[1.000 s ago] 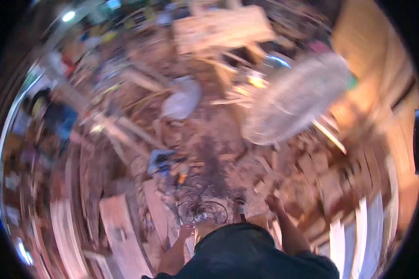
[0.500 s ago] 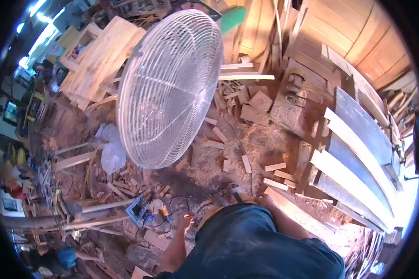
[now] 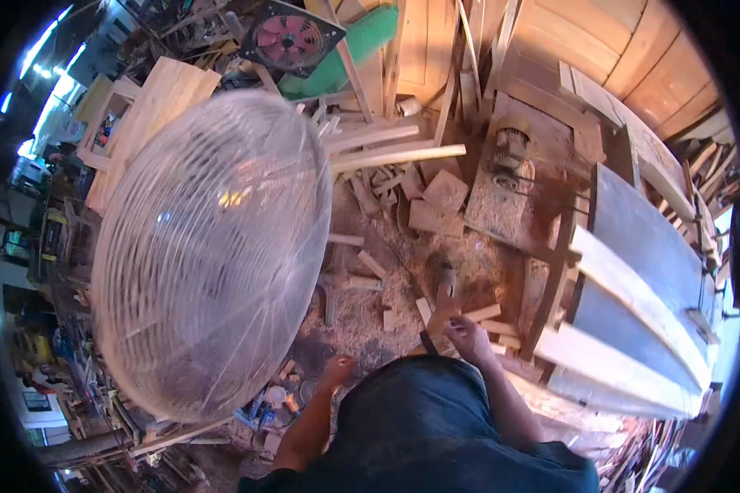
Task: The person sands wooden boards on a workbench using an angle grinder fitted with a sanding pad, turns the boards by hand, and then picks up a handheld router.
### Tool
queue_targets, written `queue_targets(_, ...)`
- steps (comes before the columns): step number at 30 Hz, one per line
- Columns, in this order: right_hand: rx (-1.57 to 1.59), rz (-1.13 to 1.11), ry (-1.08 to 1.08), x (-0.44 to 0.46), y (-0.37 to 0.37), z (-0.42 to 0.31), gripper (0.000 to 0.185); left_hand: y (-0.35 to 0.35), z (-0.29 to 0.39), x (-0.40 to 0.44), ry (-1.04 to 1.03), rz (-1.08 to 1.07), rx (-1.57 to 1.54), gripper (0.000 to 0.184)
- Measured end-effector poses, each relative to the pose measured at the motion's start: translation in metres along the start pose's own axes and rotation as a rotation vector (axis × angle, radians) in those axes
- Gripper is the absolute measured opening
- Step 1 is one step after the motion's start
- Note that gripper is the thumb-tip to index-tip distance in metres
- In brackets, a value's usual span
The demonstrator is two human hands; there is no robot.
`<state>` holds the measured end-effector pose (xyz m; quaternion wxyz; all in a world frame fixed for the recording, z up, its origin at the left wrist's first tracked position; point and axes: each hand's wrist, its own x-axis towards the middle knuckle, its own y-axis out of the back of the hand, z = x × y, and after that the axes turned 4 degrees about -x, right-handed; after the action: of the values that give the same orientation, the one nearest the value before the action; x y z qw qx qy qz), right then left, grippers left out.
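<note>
My left hand [image 3: 339, 371] hangs beside the dark shirt, lower edge of the fan to its left. Its fingers are foreshortened, loosely bent, and nothing shows in them. My right hand [image 3: 469, 337] is out in front on the other side, fingers loosely bent and partly apart, with no object visible in it. Short wood offcuts [image 3: 483, 313] lie on the floor beyond the right hand, apart from it as far as I can see. A large round fan [image 3: 214, 255] with a wire cage fills the left of the view. One foot [image 3: 446, 287] is stepped forward on the sawdust.
At right, long pale boards [image 3: 617, 361] lie across a grey-topped bench [image 3: 645, 246]. Ahead, a motor [image 3: 511, 148] sits on a dusty wooden base. Wood strips [image 3: 399, 156] jut out behind the fan. A pink-bladed fan [image 3: 288, 39] and green mesh [image 3: 345, 57] stand at the back.
The view has moved forward, and the caged fan now looms larger and further left. My right hand has swung out in front of the body, and one foot has stepped ahead.
</note>
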<state>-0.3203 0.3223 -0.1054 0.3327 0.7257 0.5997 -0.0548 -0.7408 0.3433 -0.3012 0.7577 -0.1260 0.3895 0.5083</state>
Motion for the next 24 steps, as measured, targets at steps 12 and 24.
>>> queue_targets(12, 0.101, 0.121, -0.026, 0.168, 0.203, -0.001, 0.036, -0.115, 0.341, 0.186, -0.305, 0.112, -0.003, 0.023)
queue_targets(24, -0.199, 0.006, -0.114, 0.179, 0.179, 0.053, 0.032, -0.003, 0.556, 0.444, -0.035, 0.599, -0.653, 0.037)
